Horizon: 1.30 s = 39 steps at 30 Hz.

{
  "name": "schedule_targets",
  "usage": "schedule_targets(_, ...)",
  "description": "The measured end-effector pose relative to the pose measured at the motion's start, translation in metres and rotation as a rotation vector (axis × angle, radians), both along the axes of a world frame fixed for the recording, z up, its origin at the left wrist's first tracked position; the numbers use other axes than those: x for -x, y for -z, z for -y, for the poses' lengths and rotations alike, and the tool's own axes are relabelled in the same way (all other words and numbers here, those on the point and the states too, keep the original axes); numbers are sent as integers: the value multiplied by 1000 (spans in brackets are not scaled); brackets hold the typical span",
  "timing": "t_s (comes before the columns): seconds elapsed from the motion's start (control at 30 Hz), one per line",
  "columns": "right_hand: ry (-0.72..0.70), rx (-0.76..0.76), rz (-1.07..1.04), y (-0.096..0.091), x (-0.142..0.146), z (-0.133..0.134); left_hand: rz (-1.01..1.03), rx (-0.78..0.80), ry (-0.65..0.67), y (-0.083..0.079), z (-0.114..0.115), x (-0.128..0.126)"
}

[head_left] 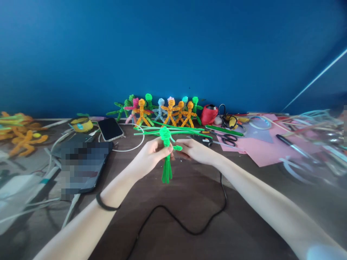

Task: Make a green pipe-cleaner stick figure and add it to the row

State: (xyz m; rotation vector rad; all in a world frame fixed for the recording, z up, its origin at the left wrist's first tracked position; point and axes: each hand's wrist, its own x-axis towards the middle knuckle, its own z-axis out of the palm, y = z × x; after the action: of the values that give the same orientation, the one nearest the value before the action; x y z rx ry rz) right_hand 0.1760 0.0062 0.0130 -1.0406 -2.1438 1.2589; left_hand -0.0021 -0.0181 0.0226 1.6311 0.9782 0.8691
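A green pipe-cleaner figure [166, 159] is held upright over the brown table [189, 202], its coiled head on top and loose strands hanging below. My left hand [150, 155] is closed round the figure's body. My right hand [193, 150] pinches the short green arm that sticks out to the right. Loose green pipe cleaners [173, 130] lie on the table just behind my hands.
A row of finished orange, green, pink and blue figures [165, 110] stands against the blue wall. Two phones [110, 129] lie at left with white cables. Scissors [229, 138], a red spool [209, 114], pink paper [260, 150] and a black cable [189, 227] surround the hands.
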Motion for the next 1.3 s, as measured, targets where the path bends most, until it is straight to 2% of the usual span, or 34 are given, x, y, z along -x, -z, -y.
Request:
schedule_targets(0.1,17,25,-32,2,5,4,30,-23,-51,2,1,-2)
schedule_targets(0.2,40,-54,25,6,6,3,0,-75,-122,7,-1,-2)
schedule_targets(0.3,41,-150,105,8,7,3,-83,-151,-194,11,-4,-1)
schedule_targets(0.5,9,-224,199,5,7,12,-336,-327,-310,13,-6,1)
schedule_targets(0.6,7,-295,254,-1,4,13,-475,-391,-322,12,-6,1)
schedule_targets(0.7,-3,-342,273,-6,0,12,-512,-422,-286,11,-6,1)
schedule_targets(0.8,-6,-345,251,-10,-3,10,-466,-376,-218,9,-6,2)
schedule_targets(0.97,25,-321,104,-16,-7,9,-305,-159,-59,1,-5,4)
schedule_targets(1.17,74,-253,57,-17,-9,3,-84,-18,35,-4,-4,6)
schedule_targets(1.3,27,-183,23,-12,-7,1,25,40,56,-2,-3,7)
